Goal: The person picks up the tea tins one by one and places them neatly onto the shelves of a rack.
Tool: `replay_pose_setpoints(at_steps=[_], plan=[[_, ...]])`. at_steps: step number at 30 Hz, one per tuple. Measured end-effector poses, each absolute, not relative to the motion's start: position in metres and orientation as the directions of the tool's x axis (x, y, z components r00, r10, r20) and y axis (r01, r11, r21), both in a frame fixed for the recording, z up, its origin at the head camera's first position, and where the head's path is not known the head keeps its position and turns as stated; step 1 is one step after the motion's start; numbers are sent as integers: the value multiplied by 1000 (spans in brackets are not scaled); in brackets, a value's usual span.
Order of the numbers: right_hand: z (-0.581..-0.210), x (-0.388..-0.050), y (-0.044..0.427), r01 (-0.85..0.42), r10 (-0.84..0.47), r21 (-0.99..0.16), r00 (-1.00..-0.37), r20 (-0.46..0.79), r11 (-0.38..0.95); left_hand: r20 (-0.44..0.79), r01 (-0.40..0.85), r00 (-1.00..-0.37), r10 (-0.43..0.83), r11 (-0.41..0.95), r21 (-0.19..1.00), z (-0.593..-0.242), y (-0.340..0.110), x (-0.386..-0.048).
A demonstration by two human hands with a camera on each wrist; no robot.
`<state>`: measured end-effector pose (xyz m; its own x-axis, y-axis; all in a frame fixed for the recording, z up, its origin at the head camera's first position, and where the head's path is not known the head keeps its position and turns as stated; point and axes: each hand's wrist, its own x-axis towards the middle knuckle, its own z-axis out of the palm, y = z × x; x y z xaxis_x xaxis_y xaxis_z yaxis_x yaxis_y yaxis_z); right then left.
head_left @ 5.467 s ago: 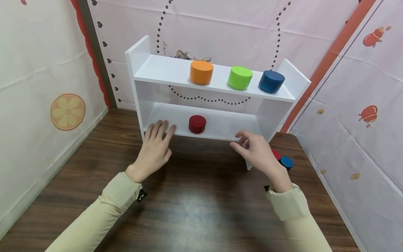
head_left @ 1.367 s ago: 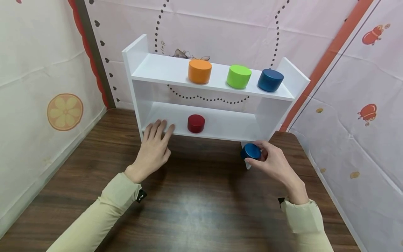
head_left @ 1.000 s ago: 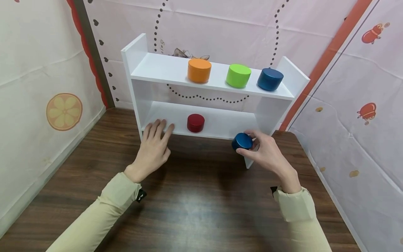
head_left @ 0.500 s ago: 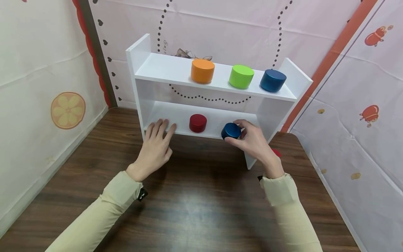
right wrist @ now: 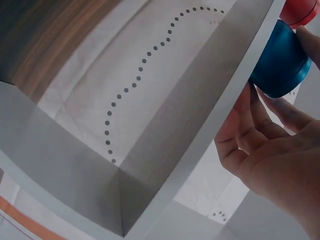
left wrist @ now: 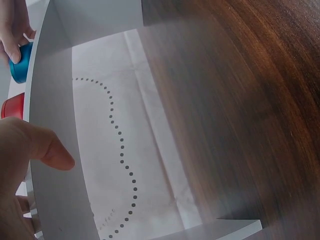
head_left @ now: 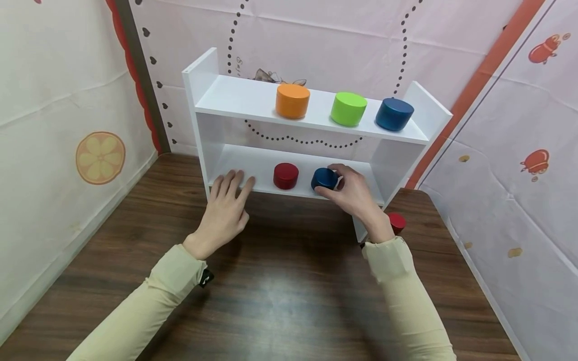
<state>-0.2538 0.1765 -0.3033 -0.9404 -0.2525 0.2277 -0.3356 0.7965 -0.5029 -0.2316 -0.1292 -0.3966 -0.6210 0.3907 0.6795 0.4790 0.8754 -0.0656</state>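
My right hand (head_left: 354,193) pinches a blue round tin (head_left: 324,179) between thumb and fingers at the lower level of a white shelf (head_left: 253,163). Just left of it on that level sits a dark red round tin (head_left: 286,176). In the right wrist view the blue tin (right wrist: 282,60) is at the shelf's front edge, close to the red one. My left hand (head_left: 223,215) rests with extended fingers on the left front of the lower board; its thumb (left wrist: 55,152) shows in the left wrist view.
On the top board stand an orange tin (head_left: 292,102), a green tin (head_left: 348,109) and another blue tin (head_left: 394,114). A further red tin (head_left: 396,222) is on the wooden table (head_left: 271,291), right of the shelf, partly behind my right wrist. Fabric walls surround the table.
The blue tin, held in my right hand, has come from beside the shelf's right leg up and left to the lower board, next to the red tin. My left hand stays put.
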Motion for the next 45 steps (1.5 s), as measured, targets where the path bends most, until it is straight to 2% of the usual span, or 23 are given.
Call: replay_pose_setpoints(at_steps=[12,15,22,26,34,38,45], plan=[[-302,-249,178,-302,-219,-494,-951,220,815,690,481,-611,388,874,-65,-396,-129,-232],[-301,-239,184,-317,-200,-513,-942,271,798,691,481,-610,388,874,-65,-397,-129,-232],[-305,-212,215,-417,-183,-476,-868,463,775,690,482,-611,388,874,-66,-397,-128,-233],[-315,-204,241,-436,-154,-474,-839,522,765,687,477,-616,385,877,-63,-397,-128,-232],[-344,-202,293,-405,4,-539,-797,604,739,692,475,-610,386,877,-71,-397,-128,-232],[-363,-211,314,-326,90,-576,-812,577,749,694,473,-607,387,878,-75,-398,-128,-233],[-387,-227,340,-131,129,-567,-909,396,813,696,471,-605,388,878,-79,-398,-128,-233]])
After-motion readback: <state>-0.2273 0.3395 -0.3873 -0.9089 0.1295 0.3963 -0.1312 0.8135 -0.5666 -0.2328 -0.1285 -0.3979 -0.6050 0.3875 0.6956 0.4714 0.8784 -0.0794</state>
